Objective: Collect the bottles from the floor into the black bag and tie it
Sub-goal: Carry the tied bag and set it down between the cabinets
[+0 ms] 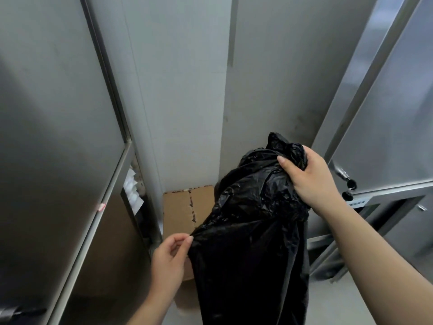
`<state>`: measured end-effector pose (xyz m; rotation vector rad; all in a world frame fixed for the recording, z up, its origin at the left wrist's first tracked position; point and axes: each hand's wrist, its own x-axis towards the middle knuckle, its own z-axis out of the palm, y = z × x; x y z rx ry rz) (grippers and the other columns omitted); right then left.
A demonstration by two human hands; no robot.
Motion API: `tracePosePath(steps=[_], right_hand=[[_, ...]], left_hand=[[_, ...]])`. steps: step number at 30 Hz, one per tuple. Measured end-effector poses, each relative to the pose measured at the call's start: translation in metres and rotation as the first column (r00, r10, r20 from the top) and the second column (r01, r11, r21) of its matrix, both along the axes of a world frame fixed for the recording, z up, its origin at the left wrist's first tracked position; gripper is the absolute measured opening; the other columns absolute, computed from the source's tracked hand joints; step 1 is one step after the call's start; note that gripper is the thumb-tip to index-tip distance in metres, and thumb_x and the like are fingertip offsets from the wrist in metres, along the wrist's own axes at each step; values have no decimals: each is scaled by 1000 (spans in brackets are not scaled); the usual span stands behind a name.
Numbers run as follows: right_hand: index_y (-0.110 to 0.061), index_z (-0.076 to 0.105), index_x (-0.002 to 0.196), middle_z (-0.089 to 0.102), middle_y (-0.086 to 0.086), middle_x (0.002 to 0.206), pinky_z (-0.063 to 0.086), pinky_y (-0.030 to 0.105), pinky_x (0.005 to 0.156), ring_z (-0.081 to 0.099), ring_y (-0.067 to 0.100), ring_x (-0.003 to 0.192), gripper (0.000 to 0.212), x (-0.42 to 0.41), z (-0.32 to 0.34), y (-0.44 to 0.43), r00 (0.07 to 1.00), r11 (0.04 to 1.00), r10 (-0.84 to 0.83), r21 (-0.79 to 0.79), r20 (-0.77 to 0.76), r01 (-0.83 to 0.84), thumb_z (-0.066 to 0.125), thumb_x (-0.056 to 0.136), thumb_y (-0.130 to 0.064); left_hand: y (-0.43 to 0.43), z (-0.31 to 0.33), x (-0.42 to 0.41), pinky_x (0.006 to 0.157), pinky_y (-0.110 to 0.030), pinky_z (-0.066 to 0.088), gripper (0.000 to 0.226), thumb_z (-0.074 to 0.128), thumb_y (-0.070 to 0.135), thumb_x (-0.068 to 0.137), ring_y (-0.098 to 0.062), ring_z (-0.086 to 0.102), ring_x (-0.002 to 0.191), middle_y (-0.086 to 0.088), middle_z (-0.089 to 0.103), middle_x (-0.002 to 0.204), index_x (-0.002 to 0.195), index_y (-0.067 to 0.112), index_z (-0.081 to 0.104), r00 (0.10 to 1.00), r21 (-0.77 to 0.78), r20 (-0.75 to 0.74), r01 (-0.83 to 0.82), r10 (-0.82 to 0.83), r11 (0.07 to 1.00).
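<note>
Between grey cabinets (steel), black bag.

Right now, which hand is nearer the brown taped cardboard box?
Left. The left hand pinches the edge of the black plastic bag just in front of the brown taped cardboard box; the right hand grips the bag's bunched top, across the bag from the box.

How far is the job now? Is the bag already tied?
No bottles are in view; collecting may be done. The right hand grips the bunched top of the crumpled black plastic bag, the left hand pinches its edge. No knot shows, so tying remains.
</note>
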<state>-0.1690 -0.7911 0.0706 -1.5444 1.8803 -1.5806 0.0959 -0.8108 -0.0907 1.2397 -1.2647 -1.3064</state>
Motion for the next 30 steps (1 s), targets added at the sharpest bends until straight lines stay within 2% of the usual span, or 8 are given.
tracePosePath(steps=[3, 7, 11, 13, 20, 24, 28, 30], right_hand=[[-33, 58, 82, 65, -18, 82, 42, 17, 66, 58, -11, 72, 10, -6, 11, -2, 1000, 999, -1, -49, -10, 1, 61, 88, -25], [-34, 58, 84, 64, -19, 83, 43, 10, 65, 57, -13, 72, 10, -7, 29, -9, 999, 997, 13, -81, -41, -16, 61, 88, -25], [-34, 57, 87, 63, -19, 84, 40, 3, 63, 57, -15, 73, 11, -3, 43, -16, 997, 991, 47, -122, -57, -54, 61, 88, -23], [-27, 59, 92, 64, -17, 88, 41, 5, 66, 58, -13, 76, 6, 0, 51, -21, 996, 988, 61, -138, -66, -69, 61, 88, -23], [-19, 57, 98, 60, -16, 86, 37, 10, 68, 56, 5, 81, 11, 17, 91, -46, 977, 979, 56, -182, -206, -94, 60, 88, -21], [-24, 54, 98, 58, -23, 87, 36, -1, 69, 55, -12, 80, 11, 30, 99, -56, 977, 974, 99, -184, -191, -135, 59, 89, -23], [-28, 53, 99, 60, -23, 88, 35, -2, 69, 52, -22, 81, 13, 39, 98, -61, 983, 968, 110, -210, -147, -140, 59, 88, -30], [-30, 53, 105, 59, -26, 91, 34, -4, 68, 51, -23, 85, 24, 42, 99, -64, 985, 969, 118, -204, -126, -142, 59, 86, -42]], left_hand=[[-12, 19, -4, 73, -37, 55, 8, 64, 21, 84, -22, 69, 81, -5, 73, 81, 81, 21, 70, 997, -38, -57, -48, 46, 998], [-37, 59, -12, 60, -21, 52, 8, 63, 30, 82, -11, 69, 73, 1, 74, 78, 78, 28, 71, 991, -112, -125, -57, 42, 992], [-58, 94, -18, 57, -21, 52, 19, 61, 21, 87, -11, 67, 67, 2, 72, 71, 71, 25, 69, 980, -152, -192, -75, 45, 986], [-67, 114, -19, 53, -19, 52, 20, 61, 20, 88, -10, 67, 65, 2, 72, 69, 69, 23, 69, 975, -166, -219, -75, 37, 983], [-100, 202, -22, 62, -30, 52, 16, 63, 21, 87, -7, 63, 58, 4, 71, 65, 72, 17, 66, 971, -294, -239, -98, 26, 951], [-111, 237, -25, 67, -30, 51, 15, 65, 22, 85, -8, 61, 60, 5, 70, 65, 71, 18, 66, 976, -384, -215, -110, 27, 917], [-128, 254, -27, 55, -14, 49, 14, 63, 21, 87, 2, 59, 53, 13, 68, 56, 73, 19, 64, 980, -421, -198, -115, 32, 900], [-138, 262, -29, 53, -11, 47, 15, 63, 21, 87, 3, 58, 51, 14, 67, 55, 73, 19, 63, 984, -439, -178, -109, 33, 892]])
